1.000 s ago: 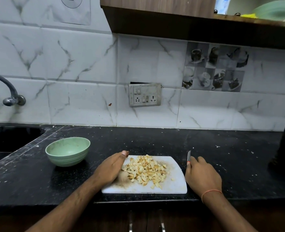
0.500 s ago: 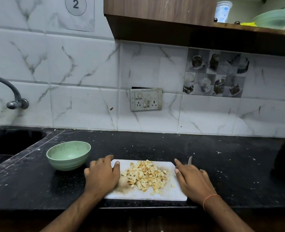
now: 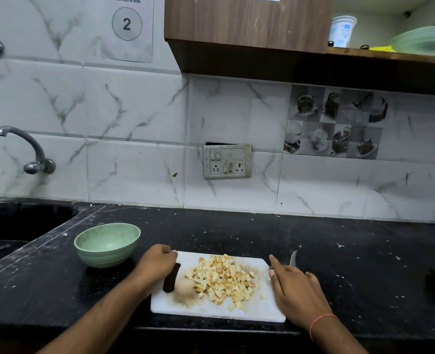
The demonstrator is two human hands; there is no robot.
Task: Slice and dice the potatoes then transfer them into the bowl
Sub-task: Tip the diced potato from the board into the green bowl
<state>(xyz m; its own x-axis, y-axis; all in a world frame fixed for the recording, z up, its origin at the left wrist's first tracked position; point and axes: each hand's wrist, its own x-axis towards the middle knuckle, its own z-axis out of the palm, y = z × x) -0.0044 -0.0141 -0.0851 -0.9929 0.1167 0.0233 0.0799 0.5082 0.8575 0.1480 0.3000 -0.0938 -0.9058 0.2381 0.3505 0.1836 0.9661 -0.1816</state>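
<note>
Holding a white cutting board (image 3: 211, 311) at the counter's (image 3: 339, 264) front edge, both hands on its ends.
Left hand (image 3: 157, 267) grips left end; right hand (image 3: 294, 287) rests flat on right edge, fingers straight; diced potatoes (image 3: 222, 279) heaped mid-board (browned); green bowl (image 3: 107, 244) just left; knife (image 3: 293, 258) beyond right hand.

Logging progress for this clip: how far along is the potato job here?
Done: diced potato pieces piled on the white plastic cutting board. In hand: left hand grips the board's left edge; right hand rests at its right edge. Left: the green ribbed bowl holds no potato.
</note>
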